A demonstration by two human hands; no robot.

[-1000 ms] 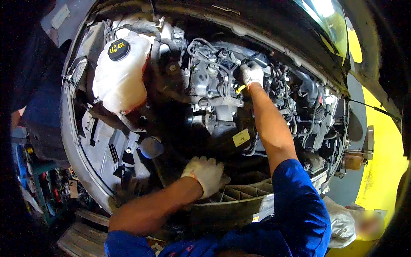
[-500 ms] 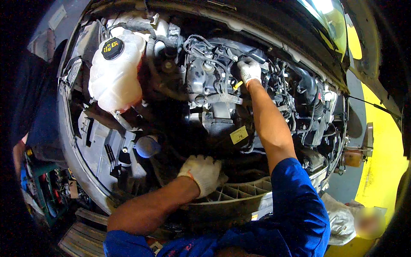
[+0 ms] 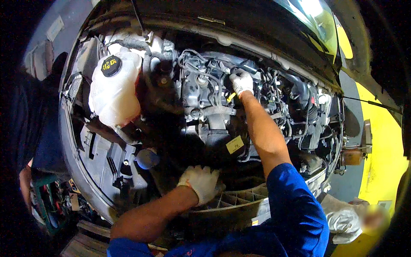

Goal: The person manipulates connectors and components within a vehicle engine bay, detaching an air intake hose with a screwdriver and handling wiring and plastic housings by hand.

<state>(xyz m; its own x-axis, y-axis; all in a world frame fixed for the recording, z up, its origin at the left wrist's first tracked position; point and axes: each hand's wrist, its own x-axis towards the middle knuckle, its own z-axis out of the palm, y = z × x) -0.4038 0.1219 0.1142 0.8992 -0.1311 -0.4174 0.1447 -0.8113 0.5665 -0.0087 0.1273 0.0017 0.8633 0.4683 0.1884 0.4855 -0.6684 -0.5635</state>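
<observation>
I look down into an open car engine bay. My right hand (image 3: 240, 81), in a white work glove, reaches far in to the top of the engine (image 3: 205, 103) and closes around a dark part among hoses and wires; a small yellow piece shows just under the glove. My left hand (image 3: 201, 183), also gloved, rests flat on the front edge of the bay above a ribbed plastic panel (image 3: 233, 201). Both sleeves are blue. What my right fingers grip is hidden by the glove.
A white coolant tank (image 3: 113, 92) with a black cap sits at the left of the bay. The raised hood (image 3: 257, 25) arches overhead. Another person in dark clothes stands at the left (image 3: 34, 128). A white cloth (image 3: 342, 216) lies at the lower right beside a yellow surface.
The view has shifted slightly; my right hand stays at the same spot on top of the engine and my left hand stays on the front edge.
</observation>
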